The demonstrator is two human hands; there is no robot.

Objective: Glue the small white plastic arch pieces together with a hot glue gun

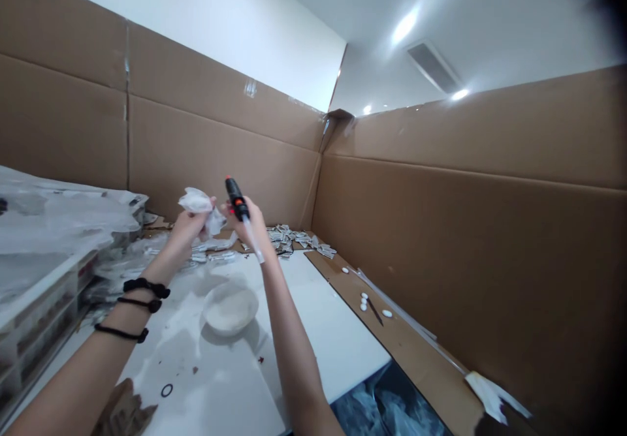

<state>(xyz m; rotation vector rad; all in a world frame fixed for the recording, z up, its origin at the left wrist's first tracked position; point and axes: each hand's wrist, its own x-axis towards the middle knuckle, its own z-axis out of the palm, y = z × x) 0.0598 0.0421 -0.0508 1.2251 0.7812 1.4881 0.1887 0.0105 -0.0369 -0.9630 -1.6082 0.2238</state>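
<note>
My left hand (192, 226) is closed on a crumpled piece of thin white material (196, 202), held up over the far part of the white table (196, 384). Just to its right, my right hand (249, 220) grips a black glue gun (236, 198) with orange parts, its clear glue stick (253, 240) pointing back toward my forearm. The two hands are close together. Below them on the table stands a round white bowl (230, 309); what it holds is hard to make out.
At the left are stacked white trays (53, 279) under plastic sheets. Small packets (298, 237) lie at the back. White ovals (386, 313) and a dark pointed tool (375, 312) lie on the right ledge. Cardboard walls (465, 253) surround the table; a black ring (167, 390) is in front.
</note>
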